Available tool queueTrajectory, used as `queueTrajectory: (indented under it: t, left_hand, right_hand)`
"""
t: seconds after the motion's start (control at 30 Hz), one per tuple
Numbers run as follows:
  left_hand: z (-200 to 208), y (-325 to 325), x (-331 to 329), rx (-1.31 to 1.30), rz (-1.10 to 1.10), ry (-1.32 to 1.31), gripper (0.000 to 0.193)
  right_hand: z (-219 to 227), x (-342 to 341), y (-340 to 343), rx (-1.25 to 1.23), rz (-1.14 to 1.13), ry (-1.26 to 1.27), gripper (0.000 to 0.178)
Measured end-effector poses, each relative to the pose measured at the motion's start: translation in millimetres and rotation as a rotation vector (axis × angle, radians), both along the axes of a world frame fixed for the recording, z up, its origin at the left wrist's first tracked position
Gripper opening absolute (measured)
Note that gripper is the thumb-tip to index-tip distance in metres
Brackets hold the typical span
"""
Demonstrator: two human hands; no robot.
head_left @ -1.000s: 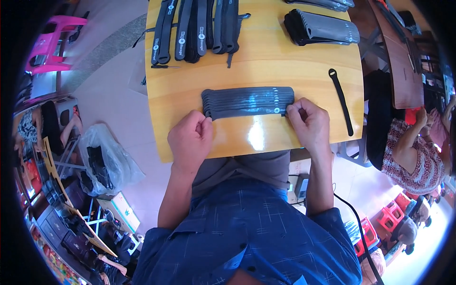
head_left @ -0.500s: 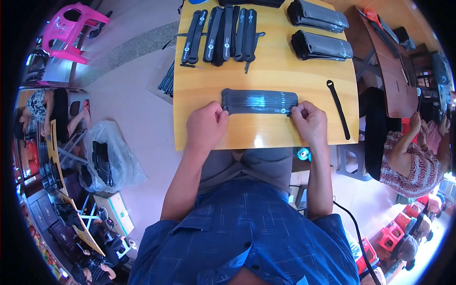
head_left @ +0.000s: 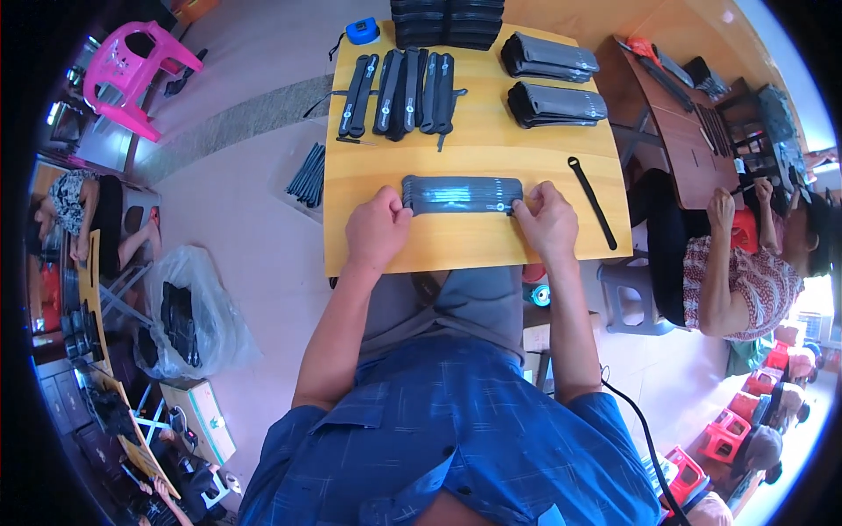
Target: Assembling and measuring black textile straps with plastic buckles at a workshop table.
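View shifted, hold unchanged: my left hand (head_left: pixel 377 230) at eight o'clock and right hand (head_left: pixel 551 226) at four pinch the strap bundle (head_left: pixel 462 193), kept stacked at twelve o'clock; pinch depth is partly obscured

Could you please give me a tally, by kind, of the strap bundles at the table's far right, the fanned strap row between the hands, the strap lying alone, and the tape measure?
Strap bundles: 2
Fanned strap row: 1
Lone black strap: 1
Blue tape measure: 1
Total: 5
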State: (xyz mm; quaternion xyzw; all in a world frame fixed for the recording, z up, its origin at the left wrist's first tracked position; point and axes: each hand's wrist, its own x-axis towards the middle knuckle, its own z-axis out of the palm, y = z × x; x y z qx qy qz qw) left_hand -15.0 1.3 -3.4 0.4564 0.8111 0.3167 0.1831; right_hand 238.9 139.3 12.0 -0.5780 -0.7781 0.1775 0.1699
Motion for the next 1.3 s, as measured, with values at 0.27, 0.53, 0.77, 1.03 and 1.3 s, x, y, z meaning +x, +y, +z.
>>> queueTrajectory:
  t: [0.27,0.53,0.77,1.03,1.3]
  left_hand:
    - [-9,-4,-7,0.091,-0.052,-0.034,0.017]
    - [7,-10,34,0.297,-0.260,0.352,0.055]
    - [-9,2,52,0.060,-0.551,0.346,0.096]
    - [-8,-5,30,-0.065,-0.630,0.364,0.104]
    - [-8,-33,-14,-0.158,-0.569,0.458,0.105]
  right_hand:
    - [-9,-31,-52,0.377,0.513,0.062,0.044]
    - [-25,-30,-72,0.218,0.564,-0.168,0.075]
    - [-37,-26,-74,0.191,0.576,-0.139,0.078]
    - [-32,-28,-78,0.131,0.508,-0.204,0.085]
    - [-25,-30,-77,0.140,0.516,-0.202,0.082]
